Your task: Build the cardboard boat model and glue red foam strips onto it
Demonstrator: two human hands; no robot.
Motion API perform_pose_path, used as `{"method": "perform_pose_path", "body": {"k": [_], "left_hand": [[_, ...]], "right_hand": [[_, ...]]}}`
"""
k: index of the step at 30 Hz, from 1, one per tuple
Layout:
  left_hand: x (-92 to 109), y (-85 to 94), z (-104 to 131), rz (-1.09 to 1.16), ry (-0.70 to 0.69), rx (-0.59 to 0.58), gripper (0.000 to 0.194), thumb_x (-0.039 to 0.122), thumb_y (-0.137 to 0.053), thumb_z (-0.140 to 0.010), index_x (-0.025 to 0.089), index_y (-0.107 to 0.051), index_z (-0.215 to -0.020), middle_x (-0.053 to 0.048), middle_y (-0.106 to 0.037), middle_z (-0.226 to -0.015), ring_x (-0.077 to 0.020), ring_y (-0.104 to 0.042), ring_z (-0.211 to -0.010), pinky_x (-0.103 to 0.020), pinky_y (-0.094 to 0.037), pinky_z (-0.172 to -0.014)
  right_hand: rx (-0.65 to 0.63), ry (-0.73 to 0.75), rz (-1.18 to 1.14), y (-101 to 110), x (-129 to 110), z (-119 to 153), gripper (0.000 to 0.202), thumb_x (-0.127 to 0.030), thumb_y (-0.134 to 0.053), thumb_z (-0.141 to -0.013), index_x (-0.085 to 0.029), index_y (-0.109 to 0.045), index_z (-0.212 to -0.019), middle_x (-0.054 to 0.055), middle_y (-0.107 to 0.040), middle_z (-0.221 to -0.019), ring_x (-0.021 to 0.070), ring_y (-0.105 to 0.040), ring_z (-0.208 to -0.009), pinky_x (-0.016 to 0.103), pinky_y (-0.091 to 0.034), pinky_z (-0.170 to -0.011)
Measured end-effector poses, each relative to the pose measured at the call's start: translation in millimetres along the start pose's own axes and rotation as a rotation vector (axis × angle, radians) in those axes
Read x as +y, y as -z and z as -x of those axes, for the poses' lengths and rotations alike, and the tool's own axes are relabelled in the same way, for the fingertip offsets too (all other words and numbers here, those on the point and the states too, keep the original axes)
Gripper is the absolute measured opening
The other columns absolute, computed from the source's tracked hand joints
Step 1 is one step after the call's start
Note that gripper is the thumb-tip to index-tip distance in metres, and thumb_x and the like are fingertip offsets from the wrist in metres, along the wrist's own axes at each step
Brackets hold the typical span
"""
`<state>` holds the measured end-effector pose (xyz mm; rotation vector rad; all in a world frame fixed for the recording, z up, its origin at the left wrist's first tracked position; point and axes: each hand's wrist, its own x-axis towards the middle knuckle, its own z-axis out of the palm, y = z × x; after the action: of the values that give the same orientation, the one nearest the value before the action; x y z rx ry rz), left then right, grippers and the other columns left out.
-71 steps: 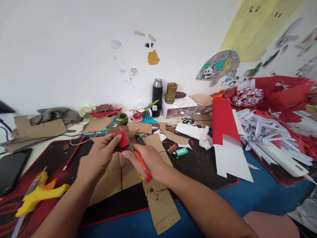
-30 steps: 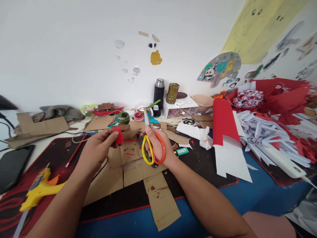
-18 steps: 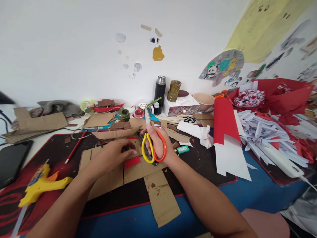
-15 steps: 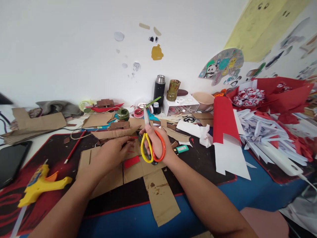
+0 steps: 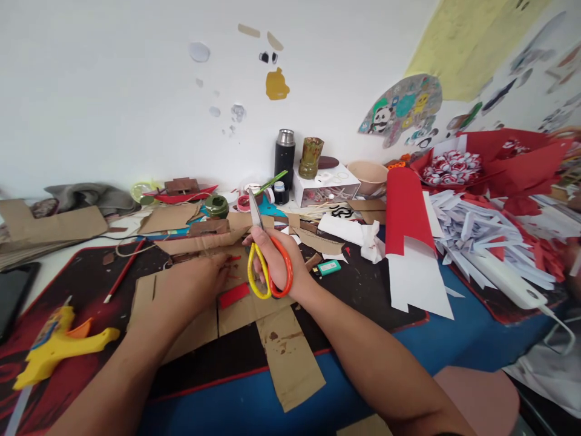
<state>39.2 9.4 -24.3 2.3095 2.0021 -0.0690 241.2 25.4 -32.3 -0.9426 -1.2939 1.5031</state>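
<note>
My right hand [image 5: 280, 264] is wrapped round a pair of scissors [image 5: 256, 212], blades pointing up and away, with one yellow and one red handle loop. My left hand [image 5: 200, 281] lies low over flat brown cardboard [image 5: 200, 327], its fingers curled together. A small red strip [image 5: 234, 258] shows right at those fingertips; whether they pinch it I cannot tell. Nearer to me, a red paper rectangle [image 5: 234, 295] rests on the cardboard, between the two hands. A stained cardboard strip [image 5: 290, 363] reaches over the table's front edge.
A yellow glue gun [image 5: 59, 345] and a red pencil [image 5: 124, 271] lie at left. Behind the hands stand a black flask [image 5: 284, 160] and a green vase [image 5: 311, 158]. At right are red paper [image 5: 402, 212], a white paper-strip heap [image 5: 481, 233] and a green-labelled box [image 5: 328, 267].
The camera has turned slightly, so the scene sits further left and a little higher. My left fingers have drawn in closer together; my right hand keeps the scissors.
</note>
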Motion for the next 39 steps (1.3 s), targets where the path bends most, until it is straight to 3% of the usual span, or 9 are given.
{"method": "perform_pose_path", "body": {"k": [3, 14, 20, 29, 31, 34, 36, 39], "left_hand": [[-3, 2.1, 1, 0.032, 0.019, 0.005, 0.036, 0.037, -0.050, -0.099, 0.025, -0.082, -0.111, -0.019, -0.086, -0.097, -0.0386, -0.080, -0.080, -0.039, -0.050, -0.067], [-13, -4.3, 0, -0.019, 0.036, -0.003, 0.044, 0.039, -0.040, -0.103, 0.025, -0.079, -0.122, -0.020, -0.086, -0.108, -0.0413, -0.081, -0.091, -0.042, -0.050, -0.069], [-7, -0.7, -2, 0.033, 0.069, -0.019, 0.040, 0.039, -0.046, -0.101, 0.028, -0.080, -0.117, -0.019, -0.086, -0.105, -0.0419, -0.080, -0.088, -0.042, -0.049, -0.068], [-12, -4.1, 0, 0.122, 0.060, 0.096, 0.037, 0.044, -0.049, -0.099, 0.029, -0.082, -0.107, -0.014, -0.084, -0.092, -0.0361, -0.076, -0.078, -0.039, -0.048, -0.069], [-12, -1.1, 3, 0.135, 0.004, 0.062, 0.036, 0.047, -0.050, -0.099, 0.030, -0.081, -0.107, -0.013, -0.085, -0.093, -0.0356, -0.076, -0.080, -0.039, -0.047, -0.069], [-9, 2.5, 9, 0.157, -0.086, -0.077, 0.030, 0.045, -0.055, -0.097, 0.031, -0.080, -0.106, -0.011, -0.086, -0.099, -0.0339, -0.077, -0.083, -0.038, -0.046, -0.069], [-8, 2.1, 12, 0.147, -0.097, -0.159, 0.027, 0.044, -0.060, -0.094, 0.031, -0.079, -0.108, -0.010, -0.087, -0.098, -0.0330, -0.077, -0.081, -0.037, -0.045, -0.066], [-7, -0.8, 14, 0.149, -0.080, -0.182, 0.028, 0.044, -0.069, -0.089, 0.029, -0.077, -0.110, -0.010, -0.085, -0.092, -0.0336, -0.077, -0.077, -0.037, -0.045, -0.065]], "right_hand": [[-0.011, 0.006, 0.026, -2, -1, 1, 0.066, -0.087, -0.060, -0.098, -0.022, -0.073, -0.101, -0.006, -0.059, -0.056, 0.0121, -0.052, -0.039, 0.023, -0.041, -0.039], [-0.030, 0.026, 0.085, -3, -3, 5, 0.065, -0.083, -0.059, -0.101, -0.020, -0.074, -0.101, -0.006, -0.060, -0.055, 0.0119, -0.054, -0.041, 0.023, -0.043, -0.043], [-0.035, 0.025, 0.100, -4, -5, 7, 0.064, -0.083, -0.060, -0.101, -0.020, -0.075, -0.102, -0.005, -0.060, -0.056, 0.0118, -0.054, -0.040, 0.023, -0.043, -0.042], [-0.020, 0.012, 0.094, -4, -3, 6, 0.063, -0.083, -0.061, -0.100, -0.021, -0.074, -0.102, -0.006, -0.060, -0.056, 0.0126, -0.055, -0.041, 0.024, -0.043, -0.041], [-0.016, 0.015, 0.070, -3, -3, 6, 0.062, -0.083, -0.062, -0.100, -0.022, -0.074, -0.102, -0.005, -0.060, -0.056, 0.0129, -0.054, -0.041, 0.024, -0.042, -0.041], [-0.012, 0.002, 0.040, -1, -4, 4, 0.063, -0.084, -0.061, -0.100, -0.023, -0.072, -0.102, -0.005, -0.060, -0.057, 0.0128, -0.053, -0.040, 0.024, -0.039, -0.040], [-0.008, -0.011, 0.035, -1, -5, 3, 0.064, -0.085, -0.060, -0.100, -0.023, -0.071, -0.101, -0.005, -0.060, -0.057, 0.0129, -0.053, -0.040, 0.025, -0.038, -0.040], [-0.010, -0.014, 0.039, -2, -5, 3, 0.063, -0.085, -0.059, -0.100, -0.023, -0.071, -0.099, -0.005, -0.059, -0.057, 0.0131, -0.053, -0.042, 0.025, -0.040, -0.042]]}}
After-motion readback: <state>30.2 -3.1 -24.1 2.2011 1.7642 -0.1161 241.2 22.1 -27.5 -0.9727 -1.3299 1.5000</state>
